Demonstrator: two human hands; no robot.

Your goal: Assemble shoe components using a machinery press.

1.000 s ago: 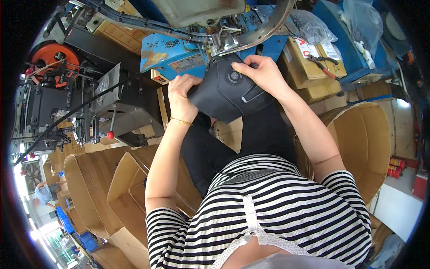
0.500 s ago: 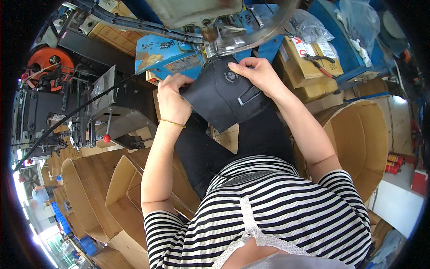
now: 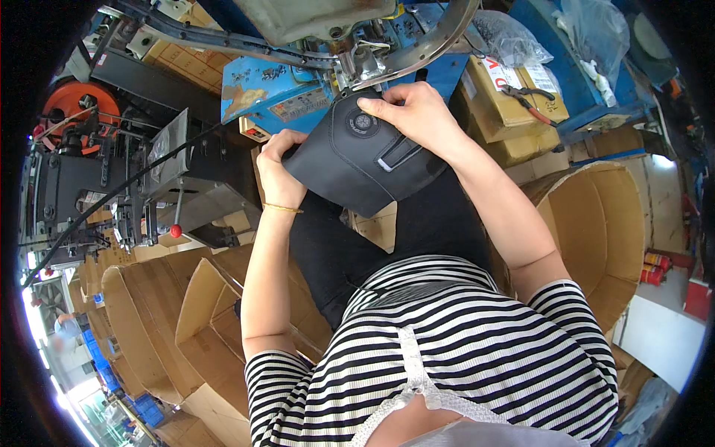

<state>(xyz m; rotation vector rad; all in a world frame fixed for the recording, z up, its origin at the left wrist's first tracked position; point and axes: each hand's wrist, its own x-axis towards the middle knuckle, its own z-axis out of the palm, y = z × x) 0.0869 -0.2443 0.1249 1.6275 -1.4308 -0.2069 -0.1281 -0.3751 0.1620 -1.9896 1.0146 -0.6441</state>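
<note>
A black stitched leather-like panel (image 3: 350, 165) hangs between my hands, above my lap. It bears a round emblem and a light-edged slot, and its lower edge is notched. My left hand (image 3: 278, 170) pinches the panel's left edge, the fingers partly hidden behind it. With the thumb on top beside the emblem, my right hand (image 3: 418, 118) grips the upper right part, its other fingers mostly out of sight. The panel's top edge sits right at the metal working head of a blue machine (image 3: 363, 63); whether it touches the tool cannot be made out.
A curved metal feed track (image 3: 246, 48) runs into the machine head. Red-handled pliers (image 3: 530, 103) lie on cardboard boxes (image 3: 499, 112) at the right. Large open cartons (image 3: 596, 231) stand on both sides of my legs. Another machine with an orange wheel (image 3: 82, 112) is at the left.
The panel has shifted slightly left and turned a little, both hands moving with it. The machine head, blurred before, now looks sharp. My right thumb has moved left with the panel's upper edge.
</note>
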